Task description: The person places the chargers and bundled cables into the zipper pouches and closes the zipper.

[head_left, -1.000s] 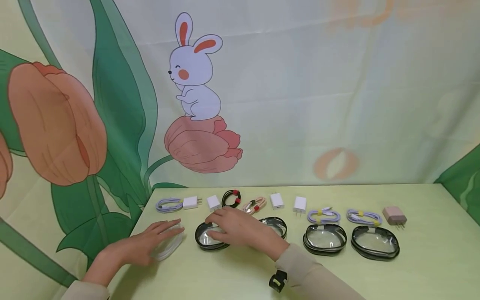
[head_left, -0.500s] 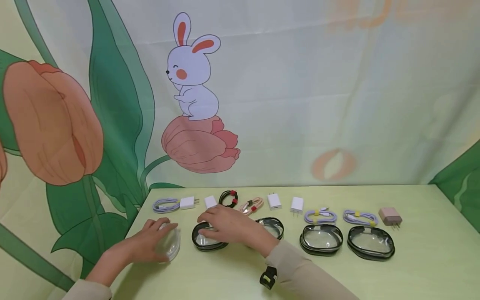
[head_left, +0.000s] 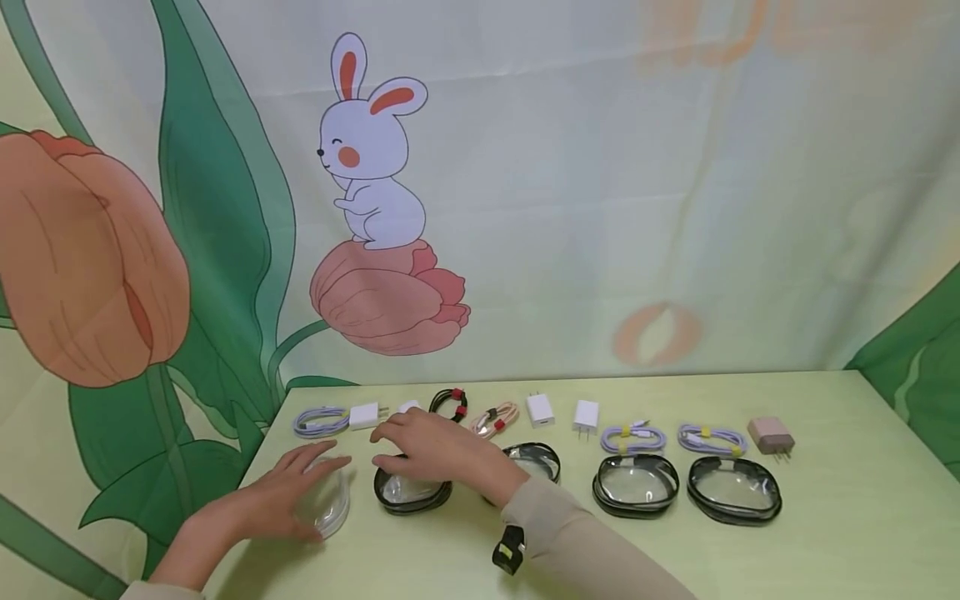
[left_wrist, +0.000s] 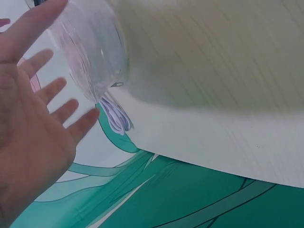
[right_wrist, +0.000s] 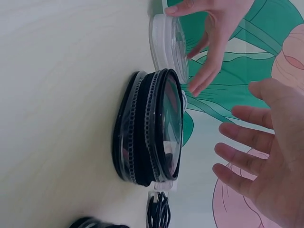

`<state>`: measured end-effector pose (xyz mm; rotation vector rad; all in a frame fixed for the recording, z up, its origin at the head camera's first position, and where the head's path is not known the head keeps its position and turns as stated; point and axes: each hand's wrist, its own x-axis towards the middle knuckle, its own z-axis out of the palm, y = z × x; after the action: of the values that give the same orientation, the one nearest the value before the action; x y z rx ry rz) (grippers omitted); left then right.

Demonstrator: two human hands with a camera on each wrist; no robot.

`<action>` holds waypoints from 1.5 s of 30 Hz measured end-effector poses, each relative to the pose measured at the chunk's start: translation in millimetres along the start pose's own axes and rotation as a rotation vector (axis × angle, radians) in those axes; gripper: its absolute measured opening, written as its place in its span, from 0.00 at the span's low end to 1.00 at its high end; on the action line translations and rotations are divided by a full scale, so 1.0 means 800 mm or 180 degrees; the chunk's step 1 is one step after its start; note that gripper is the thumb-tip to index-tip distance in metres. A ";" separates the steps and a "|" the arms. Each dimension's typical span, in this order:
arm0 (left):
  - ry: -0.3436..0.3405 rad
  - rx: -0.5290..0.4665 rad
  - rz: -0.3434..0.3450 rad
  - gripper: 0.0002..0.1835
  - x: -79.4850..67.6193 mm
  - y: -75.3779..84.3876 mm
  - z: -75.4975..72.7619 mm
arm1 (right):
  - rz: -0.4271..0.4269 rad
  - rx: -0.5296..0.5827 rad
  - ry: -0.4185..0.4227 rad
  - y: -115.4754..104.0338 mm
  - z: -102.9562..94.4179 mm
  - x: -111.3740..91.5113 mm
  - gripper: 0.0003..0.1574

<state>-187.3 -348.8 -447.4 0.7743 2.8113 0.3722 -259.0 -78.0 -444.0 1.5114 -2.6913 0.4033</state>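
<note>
In the head view my left hand (head_left: 270,504) is at a round clear case with a white edge (head_left: 335,512), thumb near its front and fingers over its back. The left wrist view shows that hand (left_wrist: 35,118) with spread fingers beside the clear case (left_wrist: 95,47). My right hand (head_left: 442,454) hovers over a clear zip pouch with black trim (head_left: 412,496), partly covering it. In the right wrist view this hand (right_wrist: 266,147) is apart from the pouch (right_wrist: 142,128), fingers spread and holding nothing.
More black-trimmed pouches, including one (head_left: 636,483) and another (head_left: 735,492), line the table to the right. Behind stand white plug adapters (head_left: 540,410), a pink adapter (head_left: 771,435) and tied cables (head_left: 633,437). A printed cloth (head_left: 562,208) hangs behind the table.
The head view has shifted slightly. My right hand has moved a little left over the pouch, covering most of a white adapter. The clear case has turned slightly beside my left hand.
</note>
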 end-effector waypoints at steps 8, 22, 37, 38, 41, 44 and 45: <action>-0.0073 -0.0028 0.0297 0.48 0.010 -0.010 0.001 | 0.0004 0.0004 0.0004 0.005 0.004 0.022 0.24; 0.0249 0.0312 -0.0627 0.46 0.035 0.004 0.009 | 0.0244 -0.0018 0.0089 0.038 0.020 0.076 0.25; -0.0033 0.0298 -0.0356 0.45 0.027 -0.004 0.006 | 0.0755 -0.0353 -0.0352 0.042 0.044 0.158 0.42; -0.0043 0.0256 -0.0311 0.43 0.027 -0.005 0.006 | 0.0773 -0.0351 -0.0388 0.042 0.046 0.162 0.43; -0.0050 0.0180 -0.0202 0.39 0.023 -0.007 0.009 | 0.0780 -0.0315 -0.0494 0.036 0.057 0.174 0.45; -0.0015 0.0162 -0.0154 0.38 0.018 -0.009 0.013 | 0.0851 -0.0291 -0.0597 0.024 0.070 0.187 0.44; 0.0003 0.0165 -0.0133 0.37 0.016 -0.010 0.015 | 0.0873 -0.0302 -0.0621 0.020 0.073 0.191 0.43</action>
<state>-199.1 -346.6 -462.9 0.7246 2.8435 0.2942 -347.3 -211.7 -481.0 1.2193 -3.0320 0.1365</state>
